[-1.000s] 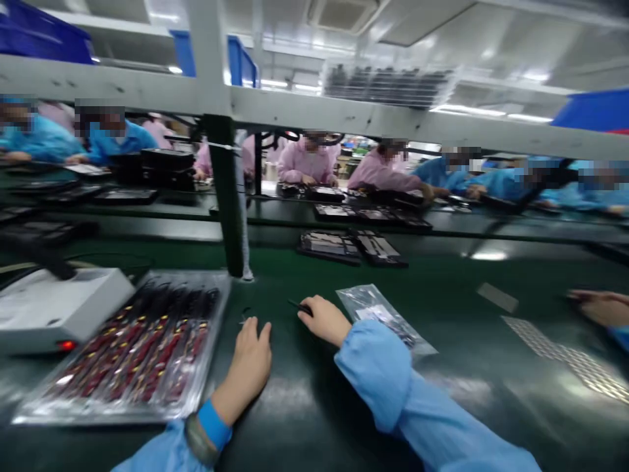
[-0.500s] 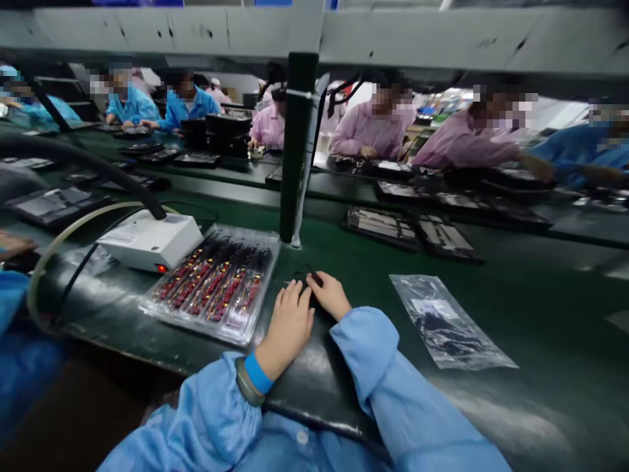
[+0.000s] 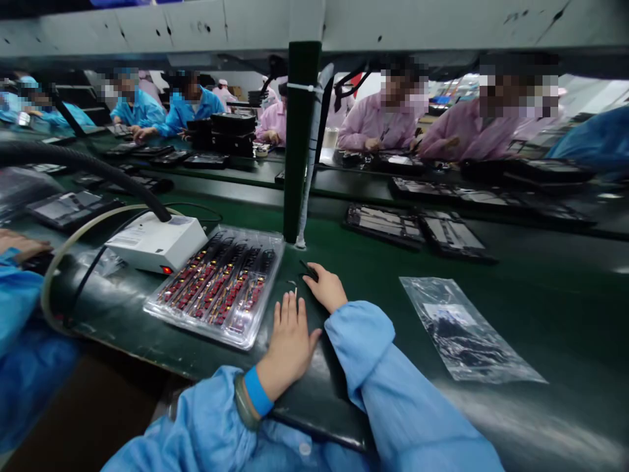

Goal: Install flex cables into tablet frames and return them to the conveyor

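Note:
My left hand (image 3: 289, 337), with a blue band at the wrist, lies palm down on the green work surface (image 3: 366, 347). Its fingers are stretched out flat. Just beyond its fingertips is a small thin piece (image 3: 295, 286), pale at one end, too small to name. My right hand (image 3: 327, 287) is closed around a slim dark tool (image 3: 308, 269) that looks like tweezers, pointing away to the left. Left of my hands, a clear plastic tray (image 3: 248, 337) holds rows of small red, gold and black parts with dark leads.
A white box (image 3: 160, 242) with a red lit switch and a black hose stands behind the tray. To the right lies a clear bag (image 3: 472, 331) of dark parts. A green post (image 3: 297, 144) rises ahead. Dark device housings (image 3: 386, 223) lie beyond; several people work across the bench.
My left hand has drawn back towards me and flattened, apart from my right hand. My right hand has shifted slightly away from me, still with the slim dark tool. The view has moved slightly.

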Motion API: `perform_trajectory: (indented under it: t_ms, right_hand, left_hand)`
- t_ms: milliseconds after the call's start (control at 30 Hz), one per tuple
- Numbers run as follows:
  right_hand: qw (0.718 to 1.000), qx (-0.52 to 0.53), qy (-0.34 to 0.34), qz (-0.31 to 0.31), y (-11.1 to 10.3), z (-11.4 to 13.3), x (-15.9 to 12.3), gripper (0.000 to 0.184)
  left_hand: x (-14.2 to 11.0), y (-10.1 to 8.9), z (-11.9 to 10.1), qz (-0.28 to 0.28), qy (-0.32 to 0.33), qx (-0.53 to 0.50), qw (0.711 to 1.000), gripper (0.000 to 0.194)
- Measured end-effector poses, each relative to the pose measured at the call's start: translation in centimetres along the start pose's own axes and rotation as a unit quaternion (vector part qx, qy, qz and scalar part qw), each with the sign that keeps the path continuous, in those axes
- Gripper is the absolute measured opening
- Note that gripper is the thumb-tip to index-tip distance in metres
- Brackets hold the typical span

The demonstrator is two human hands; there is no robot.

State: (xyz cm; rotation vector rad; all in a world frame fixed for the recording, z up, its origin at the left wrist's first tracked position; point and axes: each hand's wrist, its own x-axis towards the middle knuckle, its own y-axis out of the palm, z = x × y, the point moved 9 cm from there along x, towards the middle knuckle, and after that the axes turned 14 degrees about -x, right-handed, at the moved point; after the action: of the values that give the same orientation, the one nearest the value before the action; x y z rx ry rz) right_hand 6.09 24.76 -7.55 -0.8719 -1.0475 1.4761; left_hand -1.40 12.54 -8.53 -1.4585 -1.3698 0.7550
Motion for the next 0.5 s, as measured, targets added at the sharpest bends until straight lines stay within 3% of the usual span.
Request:
perform_trajectory:
  t_ms: [200, 400, 500]
  right_hand:
    - [0.999, -0.052, 0.001, -0.009, 0.1, 1.0, 0.7, 0.026]
    - [0.998, -0.042, -0.036, -0.031, -0.2, 0.0, -0.4, 0.021]
    - [0.998, -0.018, -0.049, -0.045, -0.5, -0.4, -0.6, 0.021]
  left_hand:
    - [1.7, -0.6, 0.5, -0.021, -0.001, 0.028, 0.999, 0.067]
    - [2.5, -2.3, 0.9, -0.103, 0.006, 0.032, 0.994, 0.055]
    - [2.4, -2.6, 1.1, -0.118, 0.009, 0.026, 0.993, 0.053]
